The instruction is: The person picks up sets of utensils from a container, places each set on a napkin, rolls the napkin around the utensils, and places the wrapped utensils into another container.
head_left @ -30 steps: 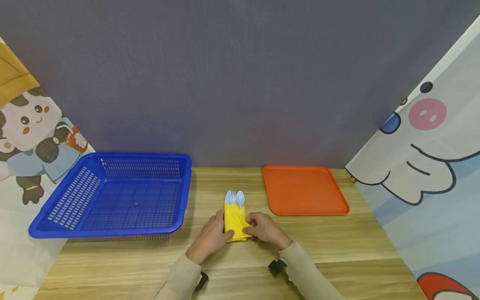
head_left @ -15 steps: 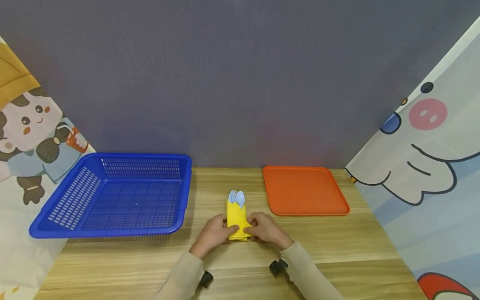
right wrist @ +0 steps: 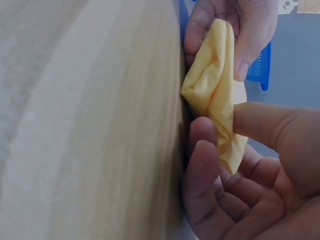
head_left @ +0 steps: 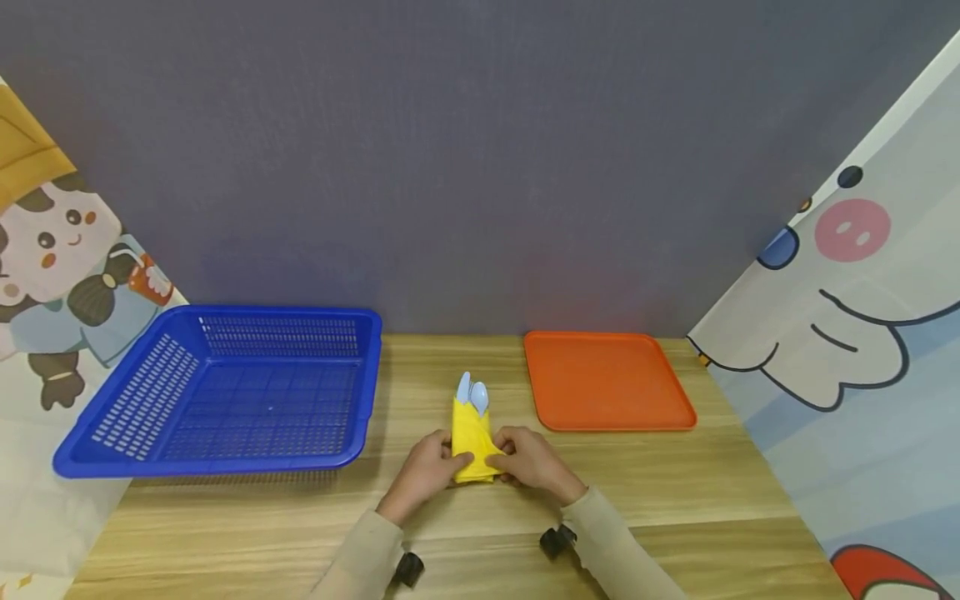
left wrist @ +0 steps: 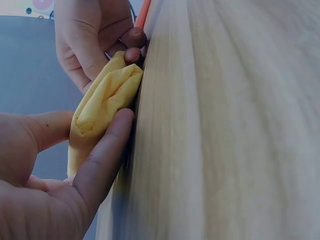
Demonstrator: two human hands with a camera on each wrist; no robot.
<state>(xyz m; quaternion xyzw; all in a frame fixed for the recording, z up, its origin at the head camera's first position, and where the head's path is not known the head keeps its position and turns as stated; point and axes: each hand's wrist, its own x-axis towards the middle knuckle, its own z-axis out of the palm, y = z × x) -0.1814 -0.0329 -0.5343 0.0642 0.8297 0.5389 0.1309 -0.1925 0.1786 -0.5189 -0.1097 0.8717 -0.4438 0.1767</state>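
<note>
A yellow folded cloth napkin [head_left: 471,437] lies at the middle of the wooden table, wrapped round light blue cutlery. From its far end stick out a knife [head_left: 463,387] and a spoon [head_left: 480,397]; their handles are hidden inside. My left hand [head_left: 426,468] pinches the napkin's left edge, thumb on top and fingers beneath. On the other side my right hand [head_left: 534,458] pinches a gathered corner between thumb and fingers. Up close in the left wrist view, the napkin [left wrist: 102,100] shows its near end in thick folds, low over the tabletop.
On the left stands a blue plastic basket [head_left: 369,392] with slotted walls. An orange tray [head_left: 611,379] lies at the back right of the wooden table [head_left: 480,550]. A grey panel [head_left: 465,167] rises behind, and printed cartoon sheets flank both sides.
My left hand has shifted slightly right, drawing the napkin's left edge in. The knife now pokes out further and tilts, and the fork tines seen earlier are out of sight. The right hand stays put.
</note>
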